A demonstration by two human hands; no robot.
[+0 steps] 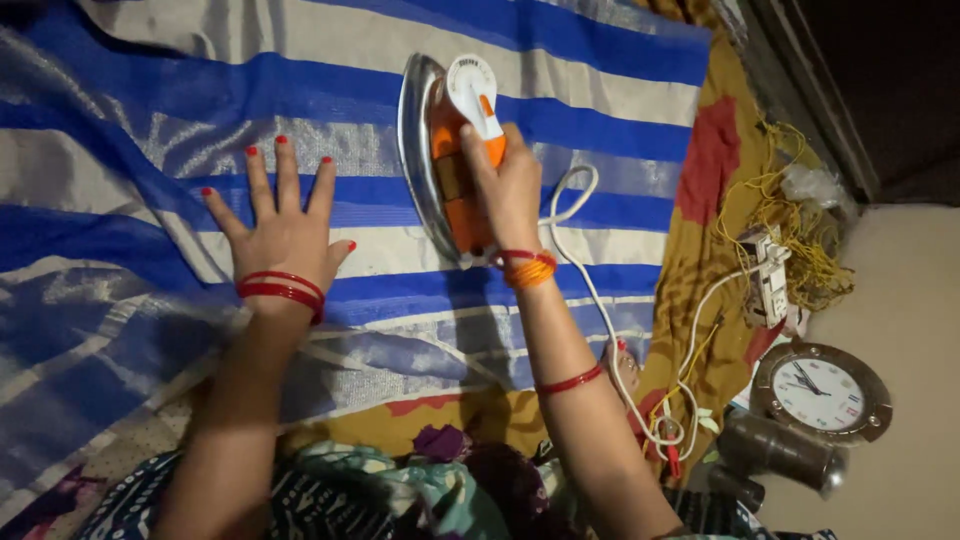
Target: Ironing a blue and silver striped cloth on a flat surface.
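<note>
1. the blue, white and silver striped cloth (130,100) is spread flat and fills the left and middle of the view, with some soft folds toward its near left part.
2. the left hand (283,228) lies palm down on the cloth with all fingers spread wide, holding nothing; the nails are painted red and red bangles (283,289) sit at the wrist.
3. just to the right of it, the orange and white iron (455,160) is on the same cloth, tipped onto its side so the shiny metal soleplate faces left toward the open hand; the two are near but not touching.
4. the right hand (507,185) is closed around the iron's orange handle, fingers wrapped over it, with an orange band and a red bangle at the wrist.
5. a white cord (590,290) loops from the iron's rear, past the right forearm, and runs toward the right.
6. under the striped cloth a mustard fabric with red patches (712,180) shows along the right edge.
7. further right a white power strip (768,275) lies among tangled yellow wire (800,215).
8. at the far right, on the pale floor, a round wall clock (822,392) lies face up, with a dark metal cylinder (785,452) just beside it.
</note>
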